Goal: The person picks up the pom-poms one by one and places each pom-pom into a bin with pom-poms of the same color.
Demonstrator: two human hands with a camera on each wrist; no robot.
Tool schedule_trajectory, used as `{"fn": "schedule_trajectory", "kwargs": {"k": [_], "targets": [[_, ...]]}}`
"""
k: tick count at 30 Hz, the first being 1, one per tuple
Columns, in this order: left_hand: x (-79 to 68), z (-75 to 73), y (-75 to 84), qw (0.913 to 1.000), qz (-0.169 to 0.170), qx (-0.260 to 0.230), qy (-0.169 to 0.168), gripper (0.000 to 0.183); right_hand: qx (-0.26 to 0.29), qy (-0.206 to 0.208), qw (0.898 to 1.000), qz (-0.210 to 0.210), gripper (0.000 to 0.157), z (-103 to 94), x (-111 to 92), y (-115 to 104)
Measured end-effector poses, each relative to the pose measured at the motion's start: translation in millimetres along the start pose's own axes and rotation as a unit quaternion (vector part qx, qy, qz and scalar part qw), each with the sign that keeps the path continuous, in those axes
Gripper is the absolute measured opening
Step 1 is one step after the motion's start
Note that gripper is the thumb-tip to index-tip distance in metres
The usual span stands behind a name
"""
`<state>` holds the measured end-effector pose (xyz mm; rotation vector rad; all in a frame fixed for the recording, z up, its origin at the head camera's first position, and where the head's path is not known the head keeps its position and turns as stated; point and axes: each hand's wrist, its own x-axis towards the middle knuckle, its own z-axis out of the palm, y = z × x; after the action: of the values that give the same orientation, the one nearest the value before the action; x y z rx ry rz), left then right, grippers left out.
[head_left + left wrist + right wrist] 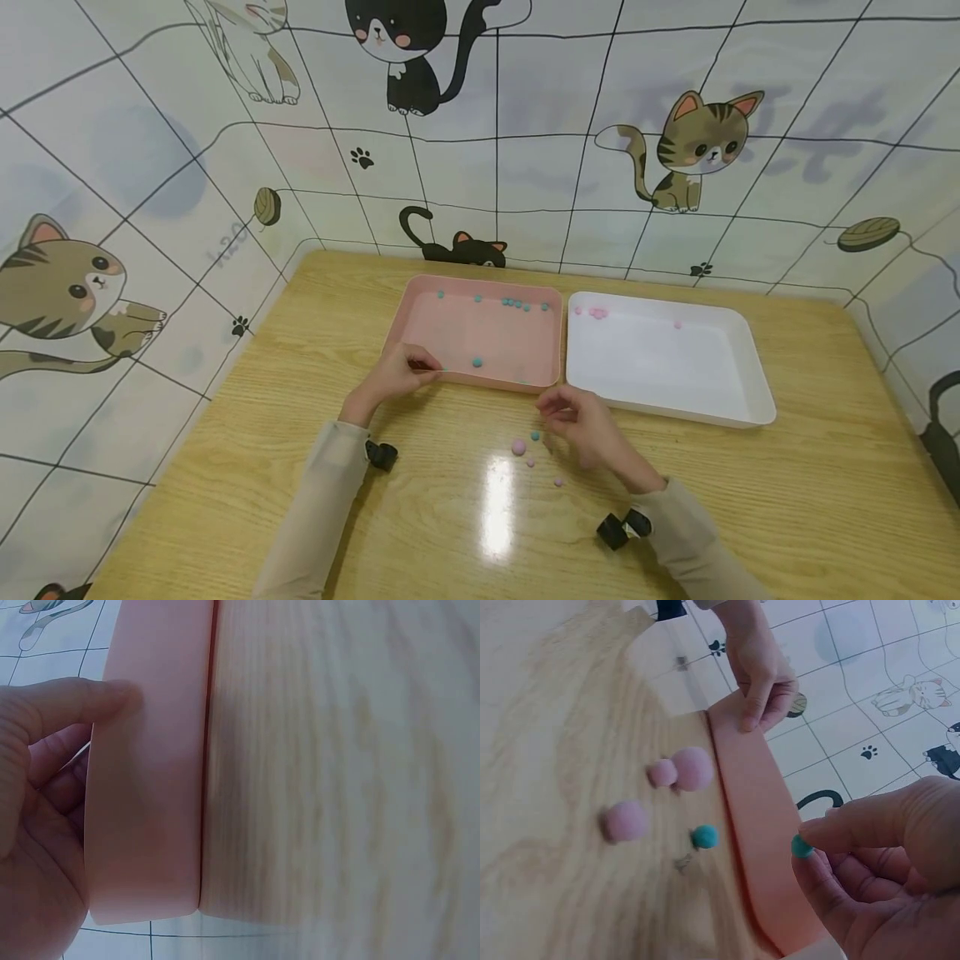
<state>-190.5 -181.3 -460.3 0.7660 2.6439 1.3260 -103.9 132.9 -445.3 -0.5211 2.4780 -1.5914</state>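
Note:
My left hand point(397, 372) grips the near wall of the pink tray point(480, 379) at its left end, thumb point(112, 697) on the outside and fingers behind the rim. A small teal pompom point(802, 846) is pinched between thumb and forefinger of my right hand point(583, 423), close to the tray's near right corner. On the wood below that hand lie another teal pompom point(705, 836), a larger pink pompom point(518, 447) and two smaller pink ones. Inside the pink tray, several teal pompoms point(517, 304) sit mostly along the far wall, and one teal pompom point(477, 362) lies nearer the front.
Beside the pink tray on the right stands a white tray point(660, 358) with several pink pompoms point(597, 313) toward its far side. Both trays rest on a wooden table point(420, 517). A cat-patterned backdrop point(540, 167) rises behind and at the sides.

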Motion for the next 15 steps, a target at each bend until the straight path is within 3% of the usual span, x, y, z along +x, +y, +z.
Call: {"fn": "schedule_trajectory", "kwargs": {"k": [9,15], "targets": [[-0.4,0.1,1.5,0.9999,0.011,-0.011,-0.001,0.008,0.002,0.029,0.999,-0.021,0.022,-6.0,13,-10],[-0.6,0.0,3.1,0.9999,0.013,-0.006,0.000,0.005,0.019,0.051,0.998,-0.013,0.019,-9.6,24,-18]]}}
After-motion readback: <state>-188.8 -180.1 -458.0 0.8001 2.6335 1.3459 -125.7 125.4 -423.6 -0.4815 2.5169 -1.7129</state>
